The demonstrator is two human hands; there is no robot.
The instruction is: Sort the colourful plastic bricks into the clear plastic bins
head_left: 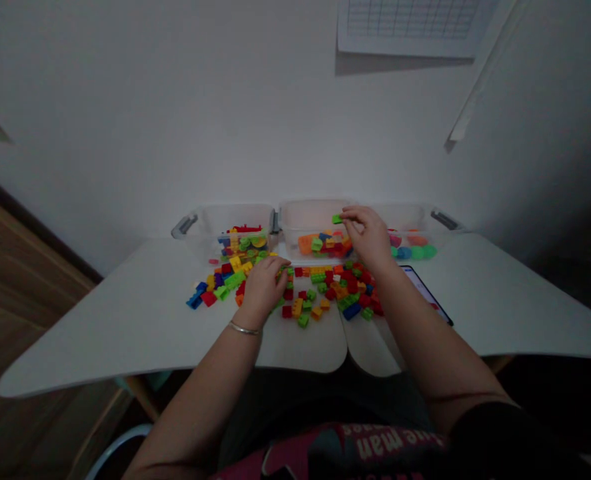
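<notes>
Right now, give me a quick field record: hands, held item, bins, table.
left hand: resting on loose bricks, grip unclear
right hand: pinching green brick above middle bin
left bin: mixed bricks
right bin: round pieces
table: white; phone beside the right forearm

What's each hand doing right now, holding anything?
Left hand: resting palm-down on the loose bricks on the table; grip cannot be told.
Right hand: pinching a green brick above the middle bin.
</notes>
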